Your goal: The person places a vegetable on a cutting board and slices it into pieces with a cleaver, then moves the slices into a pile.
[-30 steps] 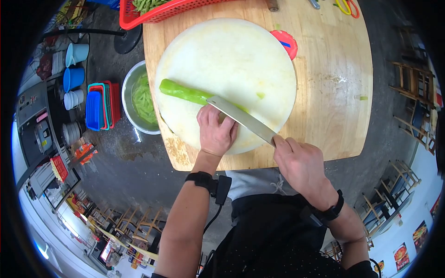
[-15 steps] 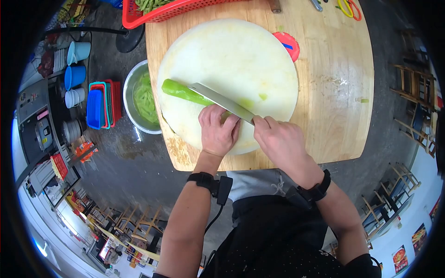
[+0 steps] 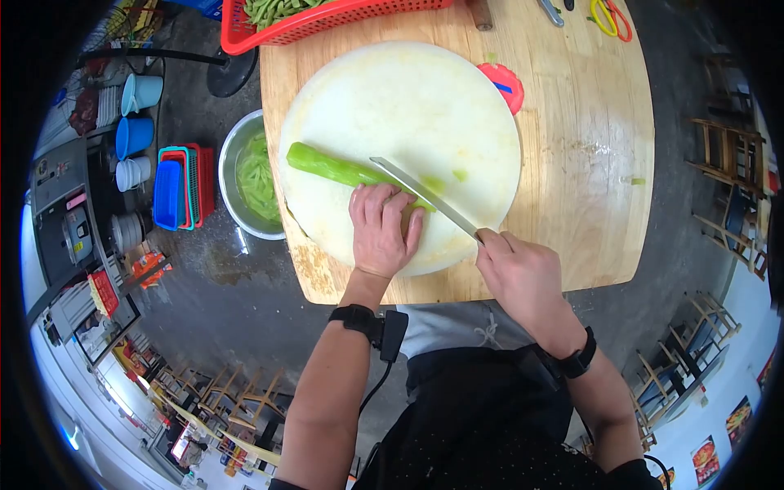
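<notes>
A peeled, bright green celtuce stem (image 3: 331, 167) lies slanting across the round white cutting board (image 3: 392, 90). My left hand (image 3: 382, 224) rests on its near end with fingers curled over it, partly hiding that end. My right hand (image 3: 521, 273) is closed round the handle of a kitchen knife (image 3: 441, 206). The blade slants up and left across the stem, just right of my left fingertips. Small green scraps (image 3: 460, 175) lie on the board beyond the blade.
The wooden table (image 3: 588, 204) bears a red basket (image 3: 343, 28) of green beans, scissors (image 3: 608, 18) and a red round item (image 3: 506, 90) by the board. Left of the table stands a metal bowl (image 3: 231, 192) with green pieces in liquid. Stacked baskets (image 3: 168, 194) are on the floor.
My right hand has drawn the knife back to the right and towards me, and its blade is at a steeper slant. My left hand stays on the celtuce with its fingers shifted slightly.
</notes>
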Demonstrator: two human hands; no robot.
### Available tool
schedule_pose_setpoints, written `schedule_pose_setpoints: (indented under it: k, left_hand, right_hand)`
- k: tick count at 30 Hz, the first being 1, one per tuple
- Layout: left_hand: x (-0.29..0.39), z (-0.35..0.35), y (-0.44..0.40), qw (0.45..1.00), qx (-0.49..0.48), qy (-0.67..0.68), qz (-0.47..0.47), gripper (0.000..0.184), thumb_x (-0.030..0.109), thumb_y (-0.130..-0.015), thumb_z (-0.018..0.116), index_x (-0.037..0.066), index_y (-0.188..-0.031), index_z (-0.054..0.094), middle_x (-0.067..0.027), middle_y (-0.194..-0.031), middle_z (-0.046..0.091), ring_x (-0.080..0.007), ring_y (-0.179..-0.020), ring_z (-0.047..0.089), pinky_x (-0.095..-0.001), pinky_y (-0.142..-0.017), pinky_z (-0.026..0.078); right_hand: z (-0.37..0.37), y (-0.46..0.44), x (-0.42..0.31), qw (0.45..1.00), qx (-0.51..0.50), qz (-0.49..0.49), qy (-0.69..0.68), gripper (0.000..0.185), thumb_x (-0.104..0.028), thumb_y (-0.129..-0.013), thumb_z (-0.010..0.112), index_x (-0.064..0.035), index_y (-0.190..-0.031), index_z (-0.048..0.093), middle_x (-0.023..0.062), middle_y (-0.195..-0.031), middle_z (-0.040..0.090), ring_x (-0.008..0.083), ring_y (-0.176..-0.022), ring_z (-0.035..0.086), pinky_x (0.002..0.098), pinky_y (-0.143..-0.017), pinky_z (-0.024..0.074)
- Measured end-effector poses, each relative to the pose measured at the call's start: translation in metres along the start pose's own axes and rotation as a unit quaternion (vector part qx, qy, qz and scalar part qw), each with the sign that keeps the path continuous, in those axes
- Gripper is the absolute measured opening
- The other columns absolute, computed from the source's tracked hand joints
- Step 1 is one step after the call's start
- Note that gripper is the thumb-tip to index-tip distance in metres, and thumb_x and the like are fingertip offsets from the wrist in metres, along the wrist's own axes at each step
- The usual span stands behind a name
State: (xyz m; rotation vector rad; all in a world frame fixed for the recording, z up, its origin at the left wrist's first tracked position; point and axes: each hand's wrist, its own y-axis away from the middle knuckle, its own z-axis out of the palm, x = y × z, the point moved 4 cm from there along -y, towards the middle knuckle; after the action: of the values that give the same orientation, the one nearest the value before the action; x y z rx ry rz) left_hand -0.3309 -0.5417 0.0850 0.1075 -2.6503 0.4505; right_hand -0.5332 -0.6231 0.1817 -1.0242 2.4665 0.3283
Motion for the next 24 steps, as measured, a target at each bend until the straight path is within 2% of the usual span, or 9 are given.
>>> schedule_pose_setpoints:
  k: [2, 5, 11, 13, 18, 20, 23, 24]
  left_hand:
    - [0.001, 0.001, 0.001, 1.0, -0.001, -0.003, 0.0, 0.042, 0.02, -0.093, 0.078, 0.004, -0.127, 0.059, -0.0209, -0.136, 0.053, -0.045, -0.132, 0.05, -0.0638, -0.121, 0.034]
    - [0.001, -0.001, -0.001, 1.0, 0.024, -0.006, -0.003, 0.036, 0.019, -0.09, 0.079, 0.008, -0.12, 0.063, -0.0161, -0.13, 0.055, -0.0411, -0.128, 0.052, -0.0627, -0.118, 0.039]
    - [-0.001, 0.0, 0.004, 1.0, 0.008, -0.023, 0.005, 0.036, 0.02, -0.091, 0.078, 0.002, -0.118, 0.061, -0.0225, -0.133, 0.053, -0.0467, -0.131, 0.05, -0.0648, -0.119, 0.039]
    - [-0.006, 0.005, 0.007, 1.0, -0.004, -0.024, 0.02, 0.063, 0.026, -0.094, 0.074, -0.006, -0.143, 0.053, -0.0325, -0.148, 0.046, -0.055, -0.138, 0.043, -0.0644, -0.119, 0.035]
    - [-0.008, 0.007, 0.01, 0.999, -0.007, -0.026, 0.019, 0.064, 0.027, -0.094, 0.074, -0.006, -0.145, 0.051, -0.0332, -0.15, 0.045, -0.0552, -0.139, 0.042, -0.0636, -0.117, 0.035]
    - [-0.008, 0.006, 0.009, 1.0, -0.006, -0.024, 0.018, 0.065, 0.027, -0.094, 0.073, -0.007, -0.145, 0.051, -0.0334, -0.151, 0.044, -0.0552, -0.139, 0.042, -0.0632, -0.117, 0.035]
    - [-0.006, 0.005, 0.008, 1.0, -0.01, -0.019, 0.009, 0.065, 0.026, -0.095, 0.073, -0.007, -0.146, 0.05, -0.0336, -0.151, 0.044, -0.0548, -0.139, 0.042, -0.0627, -0.117, 0.034]
    - [-0.003, 0.002, 0.005, 1.0, -0.007, -0.02, 0.001, 0.054, 0.023, -0.094, 0.075, -0.003, -0.136, 0.055, -0.03, -0.146, 0.046, -0.0529, -0.138, 0.044, -0.064, -0.118, 0.036]
  right_hand:
    - [-0.009, 0.0, -0.006, 1.0, 0.001, 0.013, -0.018, 0.015, -0.011, -0.09, 0.075, -0.0058, -0.103, 0.072, 0.0056, -0.075, 0.066, 0.0251, -0.061, 0.07, 0.0381, -0.055, 0.0545]
    - [-0.016, 0.0, -0.013, 0.999, -0.022, 0.021, -0.033, 0.016, -0.011, -0.093, 0.075, -0.0056, -0.109, 0.075, 0.0079, -0.078, 0.069, 0.0274, -0.064, 0.069, 0.039, -0.058, 0.0546]
    - [-0.015, 0.004, -0.014, 0.999, -0.025, 0.009, -0.017, 0.017, -0.011, -0.091, 0.076, -0.0048, -0.107, 0.074, 0.0073, -0.074, 0.065, 0.0262, -0.06, 0.066, 0.0391, -0.055, 0.0523]
    - [-0.015, 0.004, -0.013, 0.999, -0.028, 0.008, -0.014, 0.017, -0.011, -0.091, 0.076, -0.0049, -0.107, 0.074, 0.0072, -0.074, 0.065, 0.0261, -0.059, 0.066, 0.039, -0.055, 0.0521]
    - [-0.012, 0.006, -0.011, 0.999, -0.033, 0.006, -0.004, 0.016, -0.011, -0.091, 0.076, -0.0053, -0.106, 0.072, 0.0067, -0.073, 0.064, 0.0257, -0.057, 0.065, 0.0389, -0.055, 0.0519]
    - [-0.014, 0.005, -0.013, 0.999, -0.03, -0.01, -0.002, 0.013, -0.011, -0.089, 0.072, -0.0049, -0.099, 0.066, 0.0062, -0.073, 0.063, 0.0247, -0.057, 0.067, 0.0379, -0.053, 0.0539]
    - [-0.012, 0.006, -0.013, 0.999, -0.037, -0.014, 0.017, 0.012, -0.01, -0.088, 0.071, -0.0047, -0.097, 0.065, 0.0067, -0.073, 0.063, 0.0248, -0.057, 0.067, 0.038, -0.053, 0.054]
    - [-0.012, 0.006, -0.013, 0.999, -0.035, -0.014, 0.018, 0.012, -0.01, -0.088, 0.071, -0.0047, -0.097, 0.065, 0.0067, -0.073, 0.063, 0.0248, -0.057, 0.067, 0.038, -0.053, 0.054]
